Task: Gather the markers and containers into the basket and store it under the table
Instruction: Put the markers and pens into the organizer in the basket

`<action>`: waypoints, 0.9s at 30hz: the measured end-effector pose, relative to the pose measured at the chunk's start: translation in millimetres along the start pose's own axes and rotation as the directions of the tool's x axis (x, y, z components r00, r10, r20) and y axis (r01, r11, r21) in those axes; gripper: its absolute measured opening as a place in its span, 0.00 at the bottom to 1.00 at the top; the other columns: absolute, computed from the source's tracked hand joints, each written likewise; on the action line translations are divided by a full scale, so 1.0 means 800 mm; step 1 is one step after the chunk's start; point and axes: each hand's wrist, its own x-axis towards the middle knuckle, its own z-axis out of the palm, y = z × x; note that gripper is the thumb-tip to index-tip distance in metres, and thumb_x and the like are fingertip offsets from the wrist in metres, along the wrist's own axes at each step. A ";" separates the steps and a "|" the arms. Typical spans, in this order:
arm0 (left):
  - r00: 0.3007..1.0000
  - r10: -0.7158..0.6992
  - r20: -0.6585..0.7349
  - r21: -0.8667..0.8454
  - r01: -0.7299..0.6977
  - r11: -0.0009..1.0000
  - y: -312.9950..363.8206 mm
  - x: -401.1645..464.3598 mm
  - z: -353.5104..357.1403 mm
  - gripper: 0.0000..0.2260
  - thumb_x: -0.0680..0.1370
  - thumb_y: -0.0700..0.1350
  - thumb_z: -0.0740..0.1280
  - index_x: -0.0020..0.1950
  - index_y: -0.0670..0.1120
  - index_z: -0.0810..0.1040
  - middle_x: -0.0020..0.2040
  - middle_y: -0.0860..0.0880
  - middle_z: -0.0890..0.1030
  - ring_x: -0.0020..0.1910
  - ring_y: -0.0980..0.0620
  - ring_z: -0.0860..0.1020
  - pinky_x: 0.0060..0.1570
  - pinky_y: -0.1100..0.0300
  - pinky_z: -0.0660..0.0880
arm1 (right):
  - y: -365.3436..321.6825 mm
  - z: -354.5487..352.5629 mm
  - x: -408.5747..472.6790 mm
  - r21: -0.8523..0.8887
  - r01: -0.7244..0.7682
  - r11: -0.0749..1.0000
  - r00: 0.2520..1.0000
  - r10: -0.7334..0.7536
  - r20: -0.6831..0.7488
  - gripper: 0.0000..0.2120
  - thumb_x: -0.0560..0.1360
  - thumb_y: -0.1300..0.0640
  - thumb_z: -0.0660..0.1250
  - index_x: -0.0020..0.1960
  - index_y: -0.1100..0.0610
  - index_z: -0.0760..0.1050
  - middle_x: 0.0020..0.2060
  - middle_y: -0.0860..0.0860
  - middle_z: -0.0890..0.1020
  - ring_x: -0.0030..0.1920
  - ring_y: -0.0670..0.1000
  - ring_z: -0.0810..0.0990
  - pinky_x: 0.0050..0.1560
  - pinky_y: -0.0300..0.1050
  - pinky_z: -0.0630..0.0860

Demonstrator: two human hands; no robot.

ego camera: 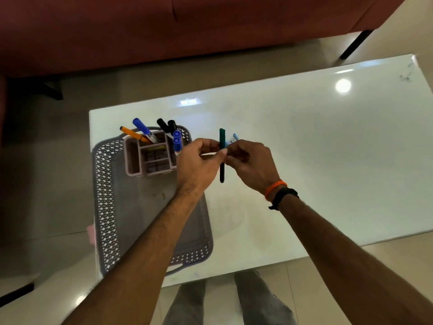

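Head view looks down on a glossy white table [304, 148] where both hands meet above the surface, just right of the grey basket [105, 195]. The left hand [199, 165] pinches a dark green marker [222, 170] between thumb and fingers near its middle; the right hand [251, 163] curls its fingers on a small light-blue item [235, 137], too blurred to identify, touching the marker. The marker's long axis runs near-to-far, one end pointing away toward the red sofa [164, 31] and the other toward the person; which end is the cap I cannot tell. A pink organizer [133, 160] already sits in the far end of the basket, holding blue, black and orange markers [140, 126]. The gathering step seems nearly finished: next, this marker needs carrying left and dropping into a compartment.
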 end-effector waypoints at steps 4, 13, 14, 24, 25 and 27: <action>0.993 0.075 -0.089 0.012 -0.075 0.997 0.003 -0.006 -0.047 0.12 0.73 0.43 0.74 0.55 0.43 0.81 0.48 0.50 0.84 0.46 0.56 0.83 0.51 0.57 0.82 | -0.047 0.020 0.007 -0.022 0.096 0.995 0.995 -0.096 0.007 0.05 0.71 0.60 0.73 0.46 0.58 0.83 0.38 0.46 0.84 0.36 0.39 0.81 0.40 0.26 0.75; 0.964 0.143 -0.223 0.047 -0.136 0.990 -0.016 -0.007 -0.133 0.11 0.73 0.42 0.74 0.55 0.47 0.83 0.45 0.55 0.84 0.43 0.64 0.81 0.48 0.65 0.81 | -0.133 0.086 0.016 -0.032 0.261 0.965 0.963 -0.262 -0.058 0.14 0.70 0.53 0.75 0.53 0.58 0.81 0.45 0.50 0.85 0.41 0.45 0.82 0.43 0.31 0.79; 0.965 0.138 -0.225 0.024 -0.136 0.990 -0.020 -0.005 -0.141 0.11 0.72 0.41 0.74 0.54 0.47 0.84 0.45 0.54 0.85 0.42 0.63 0.82 0.47 0.63 0.81 | -0.138 0.095 0.018 -0.034 0.262 0.965 0.962 -0.264 -0.072 0.13 0.70 0.53 0.75 0.52 0.58 0.82 0.43 0.49 0.85 0.40 0.43 0.81 0.44 0.31 0.79; 0.968 -0.109 -0.224 0.140 0.142 0.980 -0.077 0.017 -0.186 0.24 0.70 0.45 0.76 0.65 0.44 0.77 0.62 0.48 0.81 0.59 0.53 0.79 0.53 0.65 0.71 | -0.154 0.136 0.031 -0.054 0.262 0.963 0.946 -0.268 -0.183 0.10 0.71 0.56 0.74 0.51 0.58 0.82 0.42 0.50 0.85 0.40 0.46 0.83 0.46 0.36 0.81; 0.969 -0.119 -0.215 0.146 0.152 0.978 -0.081 0.020 -0.188 0.24 0.70 0.45 0.76 0.65 0.44 0.77 0.62 0.48 0.81 0.60 0.52 0.78 0.53 0.65 0.70 | -0.154 0.138 0.032 -0.060 0.268 0.962 0.942 -0.275 -0.191 0.10 0.71 0.56 0.74 0.51 0.58 0.82 0.42 0.50 0.85 0.40 0.45 0.83 0.46 0.35 0.81; 0.973 -0.129 -0.192 0.162 0.161 0.974 -0.086 0.024 -0.189 0.23 0.70 0.45 0.76 0.64 0.45 0.77 0.62 0.49 0.81 0.60 0.52 0.78 0.53 0.66 0.69 | -0.154 0.142 0.035 -0.063 0.281 0.958 0.935 -0.288 -0.209 0.11 0.72 0.56 0.73 0.52 0.59 0.81 0.42 0.49 0.85 0.40 0.44 0.83 0.45 0.31 0.79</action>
